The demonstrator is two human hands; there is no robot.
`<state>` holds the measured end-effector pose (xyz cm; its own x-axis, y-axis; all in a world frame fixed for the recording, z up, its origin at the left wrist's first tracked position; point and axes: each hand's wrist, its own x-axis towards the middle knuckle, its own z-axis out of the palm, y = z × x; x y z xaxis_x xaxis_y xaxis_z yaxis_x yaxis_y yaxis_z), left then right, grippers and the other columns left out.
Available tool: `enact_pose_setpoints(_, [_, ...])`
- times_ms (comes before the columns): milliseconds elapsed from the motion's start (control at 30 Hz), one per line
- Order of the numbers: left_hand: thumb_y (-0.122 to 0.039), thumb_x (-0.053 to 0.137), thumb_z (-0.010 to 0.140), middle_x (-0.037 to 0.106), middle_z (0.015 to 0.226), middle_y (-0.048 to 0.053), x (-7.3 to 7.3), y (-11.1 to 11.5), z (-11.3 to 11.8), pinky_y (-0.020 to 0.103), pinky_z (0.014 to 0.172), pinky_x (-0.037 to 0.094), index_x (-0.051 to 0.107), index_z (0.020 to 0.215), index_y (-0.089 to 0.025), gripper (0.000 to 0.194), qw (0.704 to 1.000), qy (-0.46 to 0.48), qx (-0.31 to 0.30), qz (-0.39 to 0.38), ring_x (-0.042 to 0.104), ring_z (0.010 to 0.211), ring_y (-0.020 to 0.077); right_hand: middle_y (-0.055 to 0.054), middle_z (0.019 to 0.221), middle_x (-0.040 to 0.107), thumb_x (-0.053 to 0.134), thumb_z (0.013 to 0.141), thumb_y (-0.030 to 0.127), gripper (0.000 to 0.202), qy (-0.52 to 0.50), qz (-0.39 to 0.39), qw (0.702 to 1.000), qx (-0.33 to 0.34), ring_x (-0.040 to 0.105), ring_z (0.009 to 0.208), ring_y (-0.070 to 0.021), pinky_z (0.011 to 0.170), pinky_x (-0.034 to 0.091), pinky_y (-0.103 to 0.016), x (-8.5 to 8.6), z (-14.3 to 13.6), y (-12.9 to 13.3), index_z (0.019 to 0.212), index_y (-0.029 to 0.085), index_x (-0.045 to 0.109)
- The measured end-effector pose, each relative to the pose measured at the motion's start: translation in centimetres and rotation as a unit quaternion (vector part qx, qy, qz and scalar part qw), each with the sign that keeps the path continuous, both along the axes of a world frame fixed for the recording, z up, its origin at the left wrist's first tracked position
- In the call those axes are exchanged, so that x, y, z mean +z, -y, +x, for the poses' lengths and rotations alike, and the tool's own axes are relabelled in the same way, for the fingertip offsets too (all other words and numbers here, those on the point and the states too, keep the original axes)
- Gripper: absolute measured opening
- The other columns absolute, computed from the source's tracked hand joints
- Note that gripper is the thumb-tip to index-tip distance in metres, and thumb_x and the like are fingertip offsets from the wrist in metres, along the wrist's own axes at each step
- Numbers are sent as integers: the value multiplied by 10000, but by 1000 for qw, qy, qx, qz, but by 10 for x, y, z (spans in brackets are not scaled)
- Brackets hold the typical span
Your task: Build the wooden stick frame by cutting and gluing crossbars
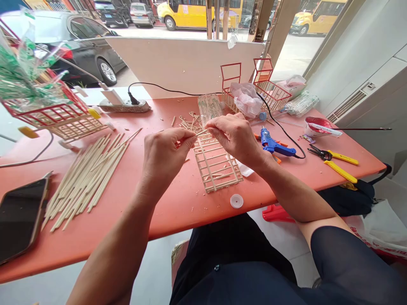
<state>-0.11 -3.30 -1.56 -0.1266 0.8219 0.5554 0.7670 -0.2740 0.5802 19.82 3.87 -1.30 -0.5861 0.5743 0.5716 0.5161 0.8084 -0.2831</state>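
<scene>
Between my two hands is a short thin wooden stick [201, 132], raised above the table. My left hand [167, 154] pinches its left end between thumb and fingertips. At the other end, my right hand [233, 133] pinches it the same way. Below them lies a flat lattice frame [208, 165] of glued wooden sticks, with long rails and several crosspieces. Short cut stick pieces [190, 123] are heaped just behind my hands. A blue glue gun [274, 143] rests to the right of my right hand, its black cord running back.
Long wooden sticks [85, 182] are piled at left beside a phone [22, 216]. Yellow-handled pliers [333, 161] and a pink cup [318, 127] stand right. Small stick-built carts [270, 93] and a power strip [127, 106] are at the back. A white disc [236, 201] lies near the front edge.
</scene>
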Motion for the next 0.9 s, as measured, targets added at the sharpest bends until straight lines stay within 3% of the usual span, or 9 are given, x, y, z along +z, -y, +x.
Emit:
enact_pose_setpoints(267, [-284, 720, 908, 817, 757, -11, -1, 1, 3, 330, 741, 577, 847, 858, -263, 138, 999, -31, 2, 7, 736, 669, 192, -76, 1073, 828, 480, 1146, 300, 331, -5, 6, 1000, -12, 675, 991, -230, 959, 369, -364, -4, -2, 0, 1106, 173, 782])
enact_pose_setpoints(467, [-290, 689, 953, 813, 794, 10, -4, -2, -2, 334, 733, 555, 814, 894, -251, 144, 999, -33, 12, 41, 724, 695, 189, -96, 1179, 830, 470, 1166, 381, 380, -1, -5, 1000, -9, 695, 1048, -237, 964, 363, -362, -3, -2, 0, 1228, 165, 776])
enact_pose_setpoints(700, [-275, 668, 986, 819, 876, 34, -10, -5, -2, 373, 799, 542, 771, 896, -256, 138, 990, -112, 18, 80, 734, 824, 239, -62, 957, 804, 416, 1183, 376, 414, 28, 3, 1000, -6, 674, 905, -212, 922, 335, -342, -5, -6, 6, 1066, 177, 759])
enact_pose_setpoints(900, [-280, 595, 1052, 795, 858, 49, -17, -4, 4, 388, 788, 509, 753, 903, -258, 218, 981, -164, 35, 98, 710, 838, 264, -39, 861, 771, 390, 1185, 388, 429, 34, 20, 999, 3, 625, 858, -208, 927, 344, -349, -11, -10, 8, 1061, 202, 757])
